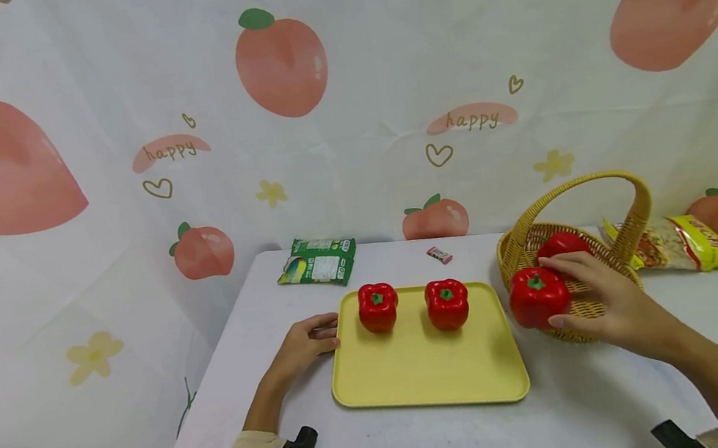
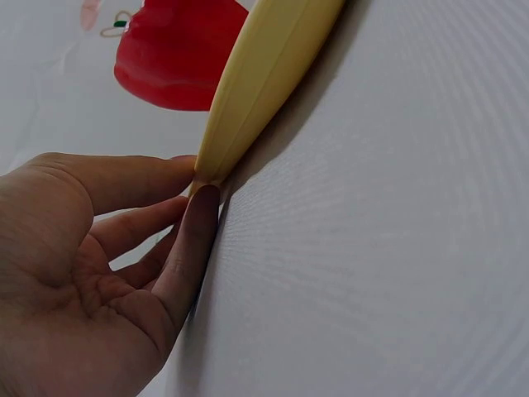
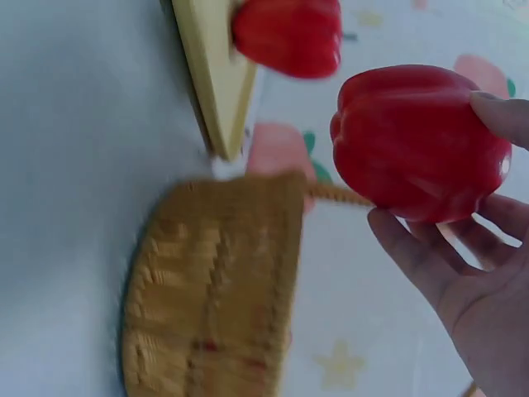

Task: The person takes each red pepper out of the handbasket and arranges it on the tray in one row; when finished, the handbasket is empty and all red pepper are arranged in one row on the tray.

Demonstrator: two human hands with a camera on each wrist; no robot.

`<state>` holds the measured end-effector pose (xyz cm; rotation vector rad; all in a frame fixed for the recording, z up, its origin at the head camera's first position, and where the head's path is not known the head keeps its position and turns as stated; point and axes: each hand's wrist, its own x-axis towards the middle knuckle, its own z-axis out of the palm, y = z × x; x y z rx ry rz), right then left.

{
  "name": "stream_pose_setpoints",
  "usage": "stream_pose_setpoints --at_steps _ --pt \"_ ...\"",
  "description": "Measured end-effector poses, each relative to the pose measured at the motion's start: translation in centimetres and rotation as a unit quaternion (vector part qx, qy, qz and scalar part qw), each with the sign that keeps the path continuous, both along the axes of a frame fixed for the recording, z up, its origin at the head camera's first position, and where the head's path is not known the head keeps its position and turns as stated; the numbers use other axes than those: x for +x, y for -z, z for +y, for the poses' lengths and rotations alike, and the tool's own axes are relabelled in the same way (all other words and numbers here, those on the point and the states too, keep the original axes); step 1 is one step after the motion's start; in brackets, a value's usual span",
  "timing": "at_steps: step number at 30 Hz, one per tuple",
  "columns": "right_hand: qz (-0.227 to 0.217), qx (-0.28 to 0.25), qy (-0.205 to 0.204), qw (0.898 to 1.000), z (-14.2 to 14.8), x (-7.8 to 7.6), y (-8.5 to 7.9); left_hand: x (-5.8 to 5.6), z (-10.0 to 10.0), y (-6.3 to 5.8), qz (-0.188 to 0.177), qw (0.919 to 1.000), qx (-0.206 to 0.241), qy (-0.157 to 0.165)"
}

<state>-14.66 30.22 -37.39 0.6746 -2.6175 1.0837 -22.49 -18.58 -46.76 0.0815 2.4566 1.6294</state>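
Note:
My right hand [image 1: 622, 303] grips a red bell pepper [image 1: 539, 297] between thumb and fingers, raised over the left side of the wicker basket [image 1: 514, 258]. The right wrist view shows this held pepper [image 3: 421, 142] close up, apart from the basket. Another red pepper [image 1: 563, 243] lies inside the basket, partly hidden by my hand. On the yellow tray [image 1: 425, 373] two red peppers stand side by side, a left one [image 1: 378, 309] and a right one [image 1: 447, 305]. At the tray's left edge, my left hand [image 1: 307, 344] pinches the rim with its fingertips.
Behind the tray lie a green snack packet [image 1: 320, 261] and a small pink wrapped candy [image 1: 439, 255]. A yellow snack bag [image 1: 687, 243] sits right of the basket, whose tall handle [image 1: 570, 183] arches upward. A fruit-printed cloth [image 1: 351, 151] hangs behind the white table [image 1: 424, 446].

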Motion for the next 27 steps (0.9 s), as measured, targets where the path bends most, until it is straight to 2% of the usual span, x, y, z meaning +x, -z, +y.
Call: stream_pose_setpoints --at_steps 4,10,17,24,27 --pt "0.006 0.014 -0.026 1.0 -2.3 0.1 0.7 0.0 0.0 0.1 0.0 1.0 -0.001 -0.001" --pt "-0.027 0.008 -0.067 0.997 -5.6 -0.2 1.8 0.1 -0.1 0.1 0.0 1.0 -0.001 0.001" --pt "-0.09 -0.033 -0.131 0.987 -9.5 -0.9 3.0 0.1 -0.2 0.0 0.0 1.0 -0.004 -0.002" --pt "-0.112 -0.017 -0.161 0.98 -12.8 -1.6 3.7 0.0 -0.1 0.0 -0.003 1.0 0.006 0.004" --pt "-0.117 -0.026 -0.179 0.977 -14.2 -1.8 4.0 0.0 -0.1 0.0 -0.003 0.9999 0.01 0.003"
